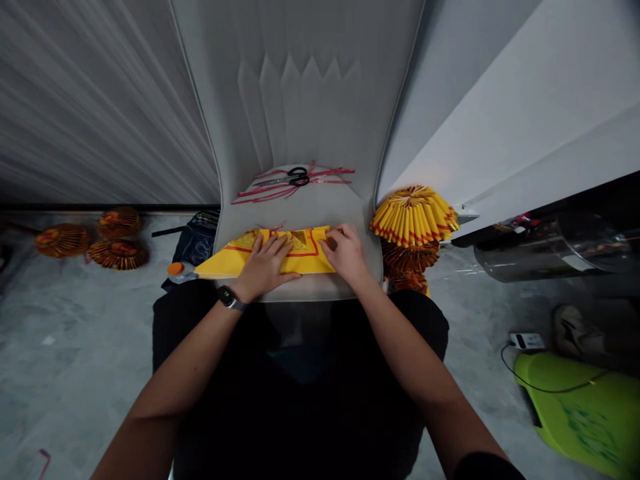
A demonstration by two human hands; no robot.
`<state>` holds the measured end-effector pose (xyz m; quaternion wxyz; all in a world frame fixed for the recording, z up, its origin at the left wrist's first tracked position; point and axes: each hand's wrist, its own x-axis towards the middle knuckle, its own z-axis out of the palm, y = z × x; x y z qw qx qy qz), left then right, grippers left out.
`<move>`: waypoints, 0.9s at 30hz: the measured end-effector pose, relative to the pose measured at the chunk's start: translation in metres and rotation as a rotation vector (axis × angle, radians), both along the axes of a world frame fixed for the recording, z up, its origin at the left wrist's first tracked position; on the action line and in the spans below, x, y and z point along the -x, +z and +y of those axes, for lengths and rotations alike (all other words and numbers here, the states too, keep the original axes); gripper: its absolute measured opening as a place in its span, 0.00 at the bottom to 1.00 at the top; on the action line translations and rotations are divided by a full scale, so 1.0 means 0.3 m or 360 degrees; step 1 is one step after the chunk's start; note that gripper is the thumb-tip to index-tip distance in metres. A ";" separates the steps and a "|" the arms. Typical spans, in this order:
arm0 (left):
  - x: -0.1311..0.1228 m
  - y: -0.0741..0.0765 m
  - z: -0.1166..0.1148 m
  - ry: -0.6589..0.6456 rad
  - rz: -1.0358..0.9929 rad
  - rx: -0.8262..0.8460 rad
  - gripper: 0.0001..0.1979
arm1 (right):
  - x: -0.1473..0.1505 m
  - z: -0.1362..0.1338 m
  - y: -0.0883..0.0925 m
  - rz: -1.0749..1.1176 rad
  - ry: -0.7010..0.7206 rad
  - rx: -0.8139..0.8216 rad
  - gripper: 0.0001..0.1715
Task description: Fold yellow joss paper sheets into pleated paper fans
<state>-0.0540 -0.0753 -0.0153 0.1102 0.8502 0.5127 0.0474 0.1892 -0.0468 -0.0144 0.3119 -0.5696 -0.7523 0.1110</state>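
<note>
A stack of yellow paper with red borders (220, 263) lies across the front of a grey chair seat (300, 210). My left hand (265, 265) rests flat on the paper's middle, fingers spread, a dark watch on the wrist. My right hand (345, 252) presses on the paper's right end with its fingers curled down onto the edge. Black scissors (299, 177) lie on several red strips (280, 190) at the back of the seat, apart from both hands.
A folded yellow-and-red paper fan (414, 215) sits atop a pile right of the seat. Three more folded pieces (90, 240) lie on the floor at left. A dark bag (196, 241), a green object (585, 410) with a cable and a clear container (545, 250) are nearby.
</note>
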 end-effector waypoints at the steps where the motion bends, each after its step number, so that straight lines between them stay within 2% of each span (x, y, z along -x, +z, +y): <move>1: -0.003 -0.001 -0.003 0.0005 0.0008 -0.0011 0.41 | 0.006 -0.011 0.000 -0.0075 0.0016 -0.0092 0.08; 4: -0.009 -0.003 -0.008 0.0008 0.0034 -0.0049 0.42 | 0.036 -0.054 0.006 -0.0258 0.0186 -0.0158 0.10; 7: -0.009 -0.008 -0.007 0.0026 0.0040 -0.0083 0.44 | 0.063 -0.097 0.008 -0.0368 0.0377 -0.0038 0.10; 9: -0.008 -0.012 -0.006 0.0032 0.0040 -0.0090 0.44 | 0.065 -0.107 0.000 -0.0332 0.0391 0.0053 0.12; 11: -0.008 -0.015 -0.008 0.0022 0.0049 -0.0091 0.43 | 0.051 -0.094 -0.019 -0.0163 0.0295 0.0188 0.11; 15: -0.014 -0.011 -0.021 0.0022 0.0070 -0.0116 0.42 | 0.001 -0.016 -0.063 0.0361 -0.0041 0.0637 0.12; 17: -0.023 0.001 -0.020 0.0050 0.0057 -0.0132 0.41 | -0.016 0.022 -0.076 0.0540 -0.0149 0.0766 0.08; 18: -0.030 0.010 -0.015 0.0067 0.0052 -0.0130 0.40 | -0.020 0.037 -0.078 0.0587 -0.0196 0.0788 0.07; 23: -0.094 0.063 0.047 0.0212 0.0105 -0.0065 0.37 | -0.017 0.066 -0.068 0.0606 -0.0350 0.0851 0.19; 25: -0.135 0.062 0.062 0.0257 0.0068 -0.0103 0.35 | -0.016 0.071 -0.064 0.0653 -0.0339 0.0891 0.19; 27: -0.176 0.037 0.060 0.0194 0.0023 -0.0147 0.33 | -0.019 0.077 -0.064 0.0726 -0.0326 0.0902 0.14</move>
